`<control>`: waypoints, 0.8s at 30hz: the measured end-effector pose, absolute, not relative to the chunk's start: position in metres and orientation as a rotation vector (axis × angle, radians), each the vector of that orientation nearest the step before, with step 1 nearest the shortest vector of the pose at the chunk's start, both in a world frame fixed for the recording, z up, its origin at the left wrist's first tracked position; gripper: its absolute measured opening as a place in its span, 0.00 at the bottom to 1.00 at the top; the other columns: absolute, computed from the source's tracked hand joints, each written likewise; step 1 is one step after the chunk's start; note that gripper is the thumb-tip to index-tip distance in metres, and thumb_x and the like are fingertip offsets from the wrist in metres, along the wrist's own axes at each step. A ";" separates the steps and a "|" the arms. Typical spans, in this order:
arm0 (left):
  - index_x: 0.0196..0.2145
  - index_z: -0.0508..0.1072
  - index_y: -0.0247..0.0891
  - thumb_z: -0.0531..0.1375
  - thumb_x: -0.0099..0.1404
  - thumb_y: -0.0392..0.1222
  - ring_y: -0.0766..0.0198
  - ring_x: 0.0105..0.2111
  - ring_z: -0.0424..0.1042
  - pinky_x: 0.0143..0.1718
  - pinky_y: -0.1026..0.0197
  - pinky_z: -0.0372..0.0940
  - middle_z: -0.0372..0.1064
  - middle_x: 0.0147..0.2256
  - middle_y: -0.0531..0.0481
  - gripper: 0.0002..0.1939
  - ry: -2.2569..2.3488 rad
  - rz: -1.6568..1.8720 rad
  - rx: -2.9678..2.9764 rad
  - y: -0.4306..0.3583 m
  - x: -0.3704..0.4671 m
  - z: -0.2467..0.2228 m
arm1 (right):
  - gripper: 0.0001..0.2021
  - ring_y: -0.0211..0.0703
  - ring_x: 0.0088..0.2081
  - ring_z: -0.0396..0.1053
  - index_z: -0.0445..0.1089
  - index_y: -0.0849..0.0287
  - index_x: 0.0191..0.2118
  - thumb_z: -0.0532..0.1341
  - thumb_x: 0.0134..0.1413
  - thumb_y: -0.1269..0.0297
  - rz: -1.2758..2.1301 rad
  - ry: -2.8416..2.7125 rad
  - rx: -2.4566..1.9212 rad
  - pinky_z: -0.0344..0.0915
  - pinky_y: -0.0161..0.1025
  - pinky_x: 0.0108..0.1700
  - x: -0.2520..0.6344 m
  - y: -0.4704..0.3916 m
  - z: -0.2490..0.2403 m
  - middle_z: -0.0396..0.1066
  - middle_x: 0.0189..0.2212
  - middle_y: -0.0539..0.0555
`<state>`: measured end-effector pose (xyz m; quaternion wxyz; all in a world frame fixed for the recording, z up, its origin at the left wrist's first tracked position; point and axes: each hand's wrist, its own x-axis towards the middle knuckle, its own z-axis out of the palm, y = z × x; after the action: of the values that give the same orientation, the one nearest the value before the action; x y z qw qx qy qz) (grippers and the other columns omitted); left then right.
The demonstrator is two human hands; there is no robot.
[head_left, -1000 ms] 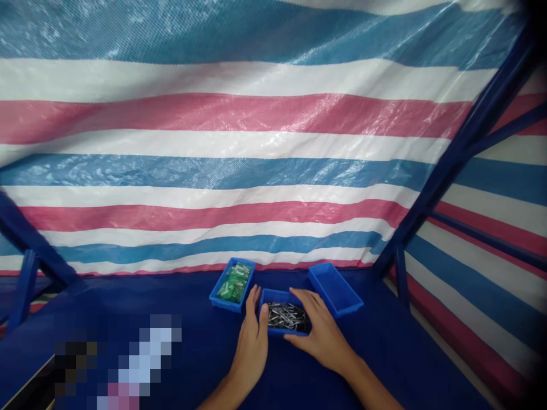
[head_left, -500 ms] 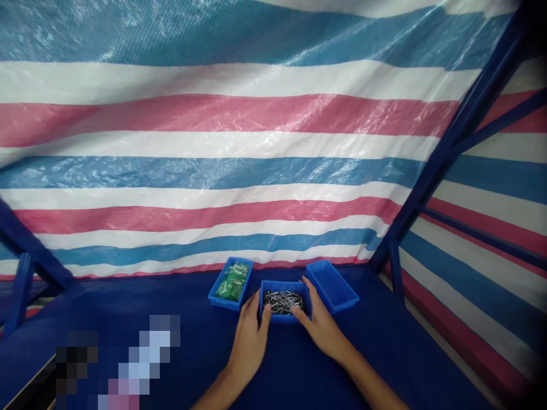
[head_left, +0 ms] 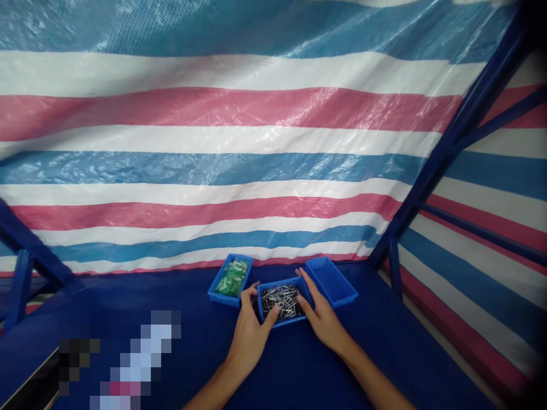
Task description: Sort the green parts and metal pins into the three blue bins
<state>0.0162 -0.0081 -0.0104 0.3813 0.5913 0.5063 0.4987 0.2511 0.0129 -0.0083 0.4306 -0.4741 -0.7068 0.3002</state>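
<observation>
Between my two hands is a small blue plastic bin (head_left: pixel 285 323), filled with many thin metal fasteners (head_left: pixel 282 299), screws or nails, too small to tell which. My left hand (head_left: pixel 248 340) grips its left end, with the thumb over the near rim. On the opposite end, my right hand (head_left: pixel 322 326) has its fingers along the outer wall and its thumb over the rim. Behind to the left, a second blue bin (head_left: pixel 222 299) contains green and clear small pieces (head_left: pixel 234 277). A third blue bin (head_left: pixel 332 280), with nothing visible inside, lies behind to the right.
The bins stand on a dark blue tabletop (head_left: pixel 171 296). Behind it hangs a striped plastic sheet (head_left: pixel 239 136). Blue metal frame posts (head_left: pixel 431 171) slant up at both sides. At the lower left are a dark object (head_left: pixel 32 378) and a pixelated patch.
The middle bin has turned slightly, its right end now farther back and its left end nearer. Both hands moved with it. The two outer bins stay in place.
</observation>
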 end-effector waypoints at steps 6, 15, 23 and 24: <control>0.55 0.56 0.45 0.72 0.63 0.52 0.49 0.50 0.81 0.52 0.46 0.75 0.74 0.53 0.43 0.34 1.200 1.246 1.403 -0.009 0.019 -0.007 | 0.28 0.53 0.72 0.61 0.56 0.51 0.76 0.50 0.78 0.49 0.581 -1.685 -1.318 0.56 0.57 0.74 0.254 0.021 -0.017 0.62 0.72 0.57; 0.62 0.52 0.45 0.80 0.50 0.45 0.44 0.57 0.75 0.59 0.40 0.71 0.66 0.61 0.37 0.52 1.177 1.181 1.525 -0.007 0.016 -0.017 | 0.25 0.61 0.56 0.77 0.76 0.55 0.58 0.52 0.75 0.45 0.404 -1.556 -1.456 0.70 0.57 0.62 0.258 0.022 -0.016 0.80 0.55 0.61; 0.61 0.53 0.44 0.76 0.52 0.39 0.45 0.56 0.75 0.61 0.38 0.68 0.67 0.59 0.39 0.47 1.305 1.227 1.513 -0.010 0.022 -0.015 | 0.24 0.57 0.65 0.69 0.68 0.54 0.68 0.50 0.76 0.51 0.491 -1.549 -1.407 0.64 0.57 0.69 0.253 0.020 -0.015 0.71 0.64 0.59; 0.61 0.53 0.44 0.76 0.51 0.39 0.44 0.57 0.74 0.61 0.38 0.68 0.67 0.59 0.39 0.48 1.317 1.225 1.521 -0.011 0.022 -0.015 | 0.23 0.56 0.65 0.70 0.69 0.53 0.67 0.51 0.76 0.52 0.487 -1.560 -1.377 0.65 0.56 0.68 0.252 0.021 -0.015 0.72 0.63 0.59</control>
<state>0.0222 -0.0105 -0.0147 0.3833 0.5964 0.5164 0.4804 0.2523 0.0207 -0.0151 0.4812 -0.5649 -0.6399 0.1997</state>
